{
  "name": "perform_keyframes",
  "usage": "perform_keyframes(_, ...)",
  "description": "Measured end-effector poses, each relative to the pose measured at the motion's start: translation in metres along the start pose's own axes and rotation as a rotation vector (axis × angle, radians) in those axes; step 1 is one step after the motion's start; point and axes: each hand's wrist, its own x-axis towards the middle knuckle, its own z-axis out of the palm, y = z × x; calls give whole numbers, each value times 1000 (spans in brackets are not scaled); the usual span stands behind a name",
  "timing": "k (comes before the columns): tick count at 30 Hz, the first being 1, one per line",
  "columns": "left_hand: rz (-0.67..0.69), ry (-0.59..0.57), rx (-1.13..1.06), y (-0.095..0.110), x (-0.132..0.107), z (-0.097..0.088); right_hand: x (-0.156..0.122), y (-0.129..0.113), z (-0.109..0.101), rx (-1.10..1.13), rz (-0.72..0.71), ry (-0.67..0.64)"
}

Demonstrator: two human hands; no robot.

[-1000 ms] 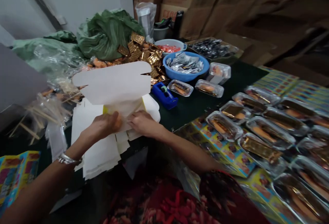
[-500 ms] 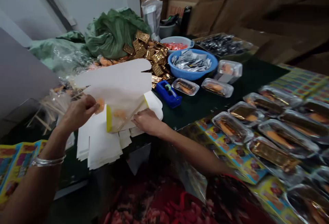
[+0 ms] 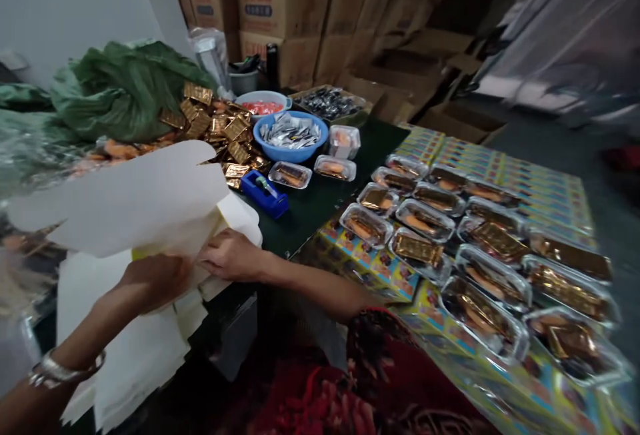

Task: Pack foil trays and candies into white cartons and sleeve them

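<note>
The open white box [image 3: 143, 192] rises beyond the right hand [image 3: 233, 255], which pinches its near edge. The left hand [image 3: 159, 280] overlaps its opening, grip unclear.

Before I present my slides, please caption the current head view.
Both hands at an open carton, white inside, near a blue tape dispenser.

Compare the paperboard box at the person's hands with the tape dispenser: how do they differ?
The paperboard box shows mostly white; the tape dispenser is blue. The box is much larger than the dispenser. Left hand and right hand are at the box; neither touches the dispenser. Both share the dark table.
</note>
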Motion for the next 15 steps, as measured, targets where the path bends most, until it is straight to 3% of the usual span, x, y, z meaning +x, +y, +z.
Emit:
perform_keyframes(3, -67, -21, -32, -7, 0, 5, -40, 42, -25, -51, 142, 309)
perform_keyframes(4, -101, -26, -43, -8, 0, 6, -56, 61, -34, -59, 290, 393)
perform_keyframes(6, -147, -9, -52, -8, -2, 6, -83, 104, -50, -84, 588, 444)
perform_keyframes(8, -161, 33, -48, -7, -4, 3, -98, 141, -62, -117, 775, 393)
perform_keyframes(9, -162, 59, -47, -6, -5, 1, -100, 156, -65, -128, 804, 355)
perform_keyframes(12, -167, 122, -61, 0, -10, -5, -80, 185, -69, -159, 716, 196)
perform_keyframes(15, -67, 190, -109, 10, -20, -4, -43, 201, -73, -189, 695, -17)
